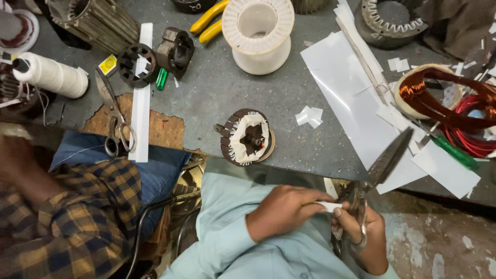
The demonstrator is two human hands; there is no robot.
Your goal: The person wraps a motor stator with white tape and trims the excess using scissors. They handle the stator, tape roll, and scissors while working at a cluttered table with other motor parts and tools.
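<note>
Two hands (289, 209) (361, 227) hold white paper strip (329, 206) and scissors (380, 165).

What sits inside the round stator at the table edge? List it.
Inside the stator, white paper liners ring the bore, with a dark opening at the middle. What lies under the stator is covered. Nearby, the left hand pinches a paper strip; the right hand holds scissors.
</note>
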